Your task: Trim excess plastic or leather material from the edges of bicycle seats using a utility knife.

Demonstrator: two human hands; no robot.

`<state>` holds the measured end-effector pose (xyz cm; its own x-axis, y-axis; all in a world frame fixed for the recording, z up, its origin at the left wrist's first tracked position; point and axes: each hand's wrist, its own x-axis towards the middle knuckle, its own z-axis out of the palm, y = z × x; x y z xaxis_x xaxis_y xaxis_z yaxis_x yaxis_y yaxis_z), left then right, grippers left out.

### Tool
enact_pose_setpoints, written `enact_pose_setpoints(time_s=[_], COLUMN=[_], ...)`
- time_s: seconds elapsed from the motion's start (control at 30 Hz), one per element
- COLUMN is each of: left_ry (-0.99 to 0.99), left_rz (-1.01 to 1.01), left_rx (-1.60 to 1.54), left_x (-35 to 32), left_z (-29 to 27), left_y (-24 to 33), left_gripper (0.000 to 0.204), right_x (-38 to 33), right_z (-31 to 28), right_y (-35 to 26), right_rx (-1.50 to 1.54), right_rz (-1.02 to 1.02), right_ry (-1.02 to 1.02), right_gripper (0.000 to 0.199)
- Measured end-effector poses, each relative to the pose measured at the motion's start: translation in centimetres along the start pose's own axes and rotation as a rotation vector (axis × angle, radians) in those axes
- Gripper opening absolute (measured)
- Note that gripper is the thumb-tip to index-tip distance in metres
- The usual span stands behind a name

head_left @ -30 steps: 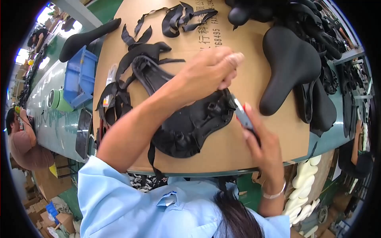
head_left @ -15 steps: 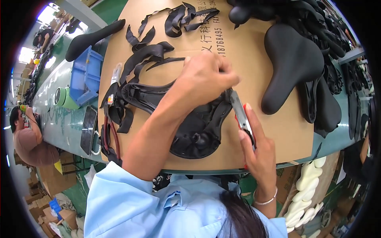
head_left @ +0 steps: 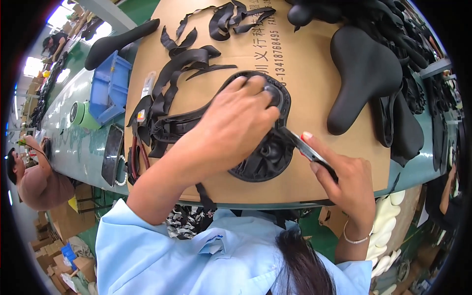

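A black bicycle saddle (head_left: 270, 164) lies upside down in front of me, its hollow underside and folded cover edge showing. My left hand (head_left: 241, 118) reaches across it with bent fingers gripping its wide end; the fingertips are partly hidden. In my right hand (head_left: 349, 179) is a utility knife (head_left: 312, 153) with a red and dark handle. Its blade end meets the saddle's rim close to my left hand. Black cut strips (head_left: 189, 61) lie beyond the saddle's narrow end, and another strip (head_left: 204, 195) hangs near the table's front edge.
A cardboard sheet (head_left: 307, 93) covers the table. More black saddles (head_left: 364, 73) are piled at right. On the left are red-handled pliers (head_left: 142, 155), a dark tablet-like slab (head_left: 112, 152), a blue bin (head_left: 109, 88) and a green round container (head_left: 79, 113). Another person (head_left: 42, 182) works at far left.
The saddle has turned, its wide end shifting farther from me and to the right. My left hand has come down onto it. My right hand with the knife has moved right.
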<state>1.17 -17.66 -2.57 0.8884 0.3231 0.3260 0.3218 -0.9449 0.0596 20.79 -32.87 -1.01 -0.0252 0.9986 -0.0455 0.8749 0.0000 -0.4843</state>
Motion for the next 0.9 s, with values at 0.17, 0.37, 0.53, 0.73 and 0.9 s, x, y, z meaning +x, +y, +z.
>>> enact_pose_setpoints(time_s=[0.17, 0.37, 0.53, 0.73, 0.9], left_ry=[0.38, 0.712, 0.765, 0.213, 0.094], left_rz=[0.127, -0.12, -0.595, -0.982, -0.577], left_rx=[-0.225, -0.266, -0.472, -0.889, -0.993], left_x=[0.9, 1.3, 0.9, -4.6, -7.0], left_z=[4.1, 4.2, 4.0, 0.6, -2.0], left_y=[-2.0, -2.9, -3.3, -1.3, 1.9], left_gripper=[0.022, 0.018, 0.014, 0.03, 0.045], right_x=[-0.4, -5.2, -7.0, -3.4, -0.3], right_z=[2.0, 5.6, 7.4, 2.6, -1.3], right_y=[-0.1, -3.9, -6.1, -0.3, 1.6], right_rx=[0.407, 0.553, 0.342, 0.041, 0.052], right_rz=[0.167, 0.372, 0.319, 0.093, -0.183], right_ry=[-0.039, 0.062, 0.258, 0.214, -0.028], right_gripper=[0.048, 0.052, 0.056, 0.053, 0.052])
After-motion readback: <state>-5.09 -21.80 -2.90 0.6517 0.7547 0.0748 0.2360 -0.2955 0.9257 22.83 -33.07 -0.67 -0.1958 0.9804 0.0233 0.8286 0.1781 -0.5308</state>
